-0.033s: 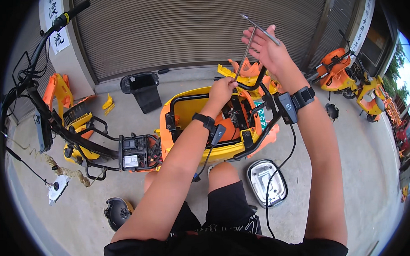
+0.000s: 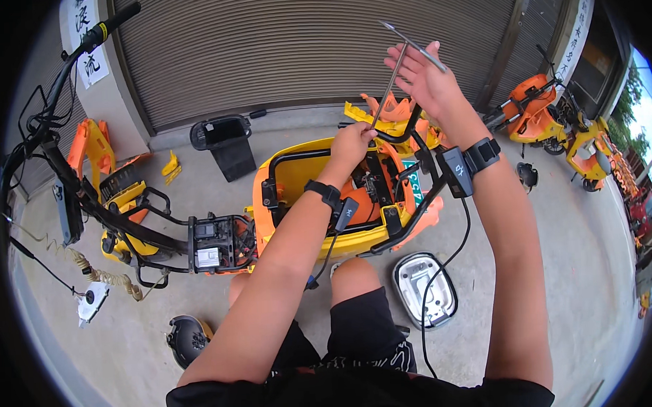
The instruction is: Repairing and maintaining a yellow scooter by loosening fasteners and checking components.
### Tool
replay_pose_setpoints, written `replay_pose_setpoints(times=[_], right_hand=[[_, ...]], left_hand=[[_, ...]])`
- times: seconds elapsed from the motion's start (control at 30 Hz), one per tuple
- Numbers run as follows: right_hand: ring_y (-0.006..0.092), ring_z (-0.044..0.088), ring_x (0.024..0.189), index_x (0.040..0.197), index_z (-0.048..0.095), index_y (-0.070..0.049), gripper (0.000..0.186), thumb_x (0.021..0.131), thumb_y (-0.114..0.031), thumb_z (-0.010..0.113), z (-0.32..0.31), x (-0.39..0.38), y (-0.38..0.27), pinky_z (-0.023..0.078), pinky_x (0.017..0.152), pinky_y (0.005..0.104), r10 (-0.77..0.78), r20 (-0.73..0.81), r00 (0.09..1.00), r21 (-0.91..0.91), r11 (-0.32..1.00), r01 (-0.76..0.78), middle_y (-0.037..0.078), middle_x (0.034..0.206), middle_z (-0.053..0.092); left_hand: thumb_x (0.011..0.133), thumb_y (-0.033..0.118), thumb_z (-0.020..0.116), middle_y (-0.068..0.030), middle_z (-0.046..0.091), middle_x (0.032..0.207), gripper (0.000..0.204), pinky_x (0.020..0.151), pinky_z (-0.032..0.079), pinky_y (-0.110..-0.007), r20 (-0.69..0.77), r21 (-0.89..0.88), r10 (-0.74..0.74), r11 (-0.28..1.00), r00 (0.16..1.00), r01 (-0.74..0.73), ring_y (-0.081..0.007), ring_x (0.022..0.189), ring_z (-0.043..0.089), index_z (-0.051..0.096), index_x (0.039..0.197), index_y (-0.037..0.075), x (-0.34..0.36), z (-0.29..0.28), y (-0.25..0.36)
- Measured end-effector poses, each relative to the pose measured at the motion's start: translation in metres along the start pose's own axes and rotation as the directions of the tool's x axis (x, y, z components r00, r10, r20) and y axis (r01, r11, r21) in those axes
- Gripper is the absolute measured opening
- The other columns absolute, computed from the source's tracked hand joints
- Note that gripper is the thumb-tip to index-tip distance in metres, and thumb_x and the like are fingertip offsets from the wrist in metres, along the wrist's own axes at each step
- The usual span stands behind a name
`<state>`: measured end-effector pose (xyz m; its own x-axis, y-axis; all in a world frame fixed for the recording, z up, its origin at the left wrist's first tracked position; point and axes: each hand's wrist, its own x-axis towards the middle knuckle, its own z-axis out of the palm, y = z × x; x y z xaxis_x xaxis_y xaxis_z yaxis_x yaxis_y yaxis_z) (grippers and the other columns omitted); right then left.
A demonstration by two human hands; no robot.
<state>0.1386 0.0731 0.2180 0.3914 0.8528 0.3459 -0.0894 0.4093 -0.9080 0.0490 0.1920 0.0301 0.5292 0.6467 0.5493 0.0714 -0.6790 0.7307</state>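
A long-shafted metal T-handle wrench (image 2: 389,91) slants up over the rear of a partly stripped yellow and orange scooter (image 2: 285,170). My left hand (image 2: 350,144) is closed round the lower part of its shaft, gripping it with the fingertips. Higher up, my right hand (image 2: 423,74) is open, palm showing and fingers stretched out, with the wrench's crossbar passing in front of it. Whether the palm touches the bar, I cannot tell. The shaft's lower tip is hidden behind my left hand, near a black tubular rail (image 2: 402,135).
Left of the body extends the scooter's bare black frame (image 2: 162,241) with handlebars. A black bin (image 2: 232,151) stands by the shutter. On the floor lie a light, shallow lid-like part (image 2: 425,290) and a dark bowl of small parts (image 2: 188,340). Other scooters (image 2: 531,114) stand at right.
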Motion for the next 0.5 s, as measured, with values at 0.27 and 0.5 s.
replay_pose_setpoints(times=[0.27,0.5], right_hand=[[0.0144,0.061,0.086,0.113,0.060,-0.004,0.029,0.087,-0.016,0.069,0.008,0.013,0.063,0.049,0.070,0.0295,-0.220,-0.331,0.918,-0.289,0.950,0.123,0.005,0.094,0.066],[0.0141,0.062,0.068,0.100,0.071,-0.004,0.023,0.082,-0.018,0.074,0.010,0.032,0.092,0.049,0.067,0.0299,-0.405,-0.372,0.835,-0.577,0.806,0.134,0.003,0.075,0.067]], left_hand=[[0.085,0.025,0.069,-0.0158,0.069,0.077,0.025,0.064,0.051,-0.036,-0.055,0.048,0.056,0.997,0.997,-0.053,-0.0299,0.068,0.067,0.070,0.095,0.002,-0.002,-0.002,0.006],[0.082,0.023,0.074,-0.0148,0.070,0.078,0.027,0.067,0.053,-0.034,0.011,0.102,0.004,0.995,1.000,-0.005,-0.0259,0.072,0.069,0.070,0.097,0.000,0.005,-0.011,0.005]])
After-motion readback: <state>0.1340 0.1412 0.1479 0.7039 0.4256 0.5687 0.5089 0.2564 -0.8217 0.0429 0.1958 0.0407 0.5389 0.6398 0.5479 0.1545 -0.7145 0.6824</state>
